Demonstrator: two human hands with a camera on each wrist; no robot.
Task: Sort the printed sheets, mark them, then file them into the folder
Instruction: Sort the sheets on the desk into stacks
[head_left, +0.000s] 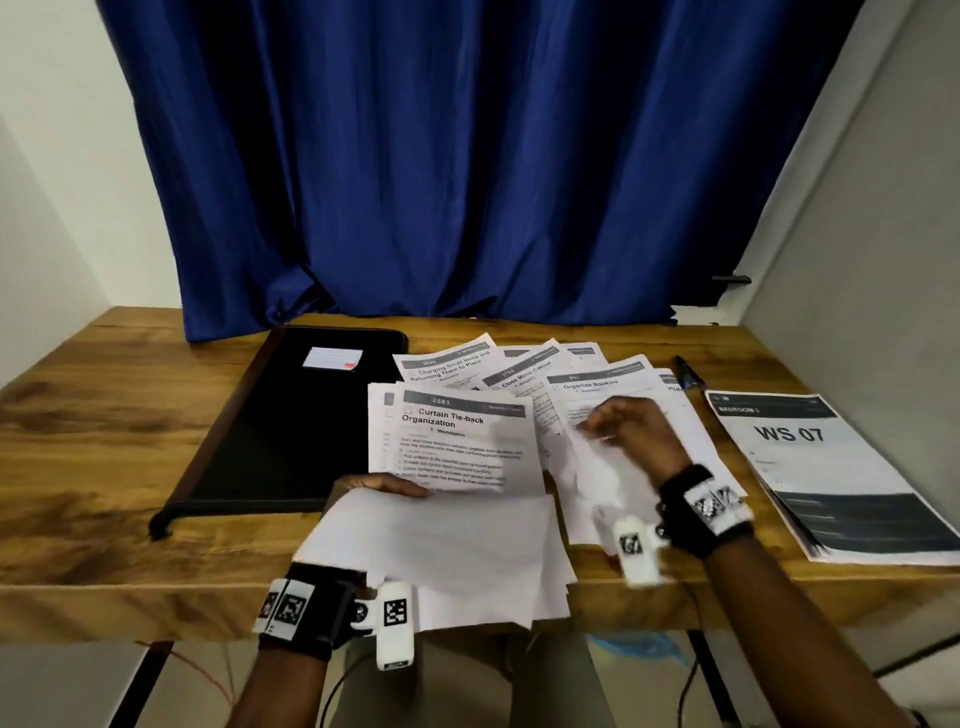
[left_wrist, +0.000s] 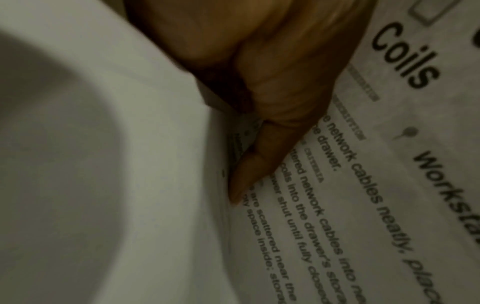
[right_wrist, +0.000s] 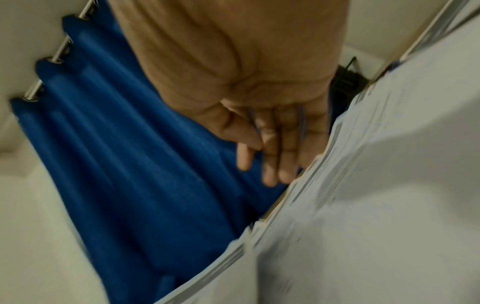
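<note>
Left hand (head_left: 371, 486) at 6 o'clock on the wooden table (head_left: 98, 415), gripping a blank-side-up stack of sheets (head_left: 447, 556) that overhangs the near edge. Thumb on top; left wrist view shows the fingers (left_wrist: 259, 160) curled under against a printed page about network cable coils.

Right hand (head_left: 631, 431) at about 4 o'clock, hovering over the fanned printed sheets (head_left: 519, 379), blurred. In the right wrist view the fingers (right_wrist: 275, 156) are straight and loosely together, holding nothing. Whether it touches the paper below: cannot tell.

Fanned sheets lie centre to 1 o'clock. Legible titles: "Curtain Tie-back Organization" sheet (head_left: 457, 441) on top at centre, "Charging Small Items", "Close Mirror Cabinet", "Organize Napkins" behind it.

Black folder (head_left: 270, 426) at 10 o'clock, closed, flat, small white label (head_left: 332, 358) on the cover, just beside the sheets on their left.

Separate "WS 07" stack (head_left: 810, 467) at 3 o'clock, near the right edge, apart from the fan. Pen (head_left: 688, 376) at 2 o'clock between the fan and that stack, lying on the table.

Blue curtain (head_left: 467, 156) hangs at 12 o'clock behind the table.
</note>
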